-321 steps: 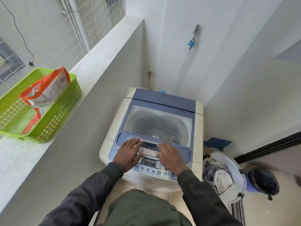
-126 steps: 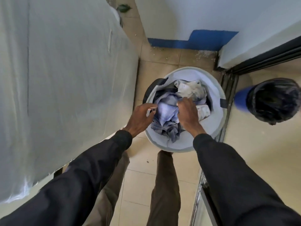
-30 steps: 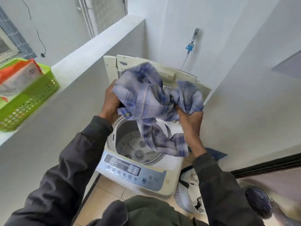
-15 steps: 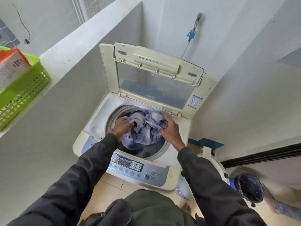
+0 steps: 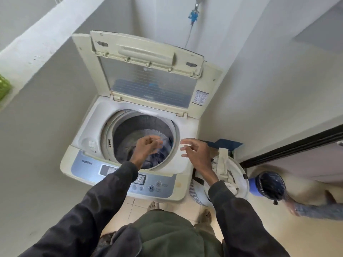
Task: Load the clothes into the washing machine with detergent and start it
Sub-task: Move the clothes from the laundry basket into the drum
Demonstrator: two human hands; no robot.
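The top-loading washing machine [image 5: 89,145] stands in the corner with its lid [image 5: 148,71] raised against the wall. A blue checked shirt [image 5: 161,154] lies at the bottom of the drum. My left hand [image 5: 146,147] hovers over the drum opening, fingers loosely curled, holding nothing. My right hand [image 5: 194,153] hangs above the machine's right rim with fingers spread and nothing in it. The white laundry basket [image 5: 243,175] with pale clothes [image 5: 224,169] stands on the floor right of the machine. The control panel [image 5: 148,184] faces me.
A corner of the green basket [image 5: 4,89] shows on the ledge at left. A dark helmet-like object [image 5: 269,186] lies on the floor at right beside a sliding door track [image 5: 297,147]. Another person's sleeve and hand [image 5: 313,210] show at far right.
Both hands let go of the checked shirt in the drum and rose out of it. The right hand has shifted right, toward the laundry basket.
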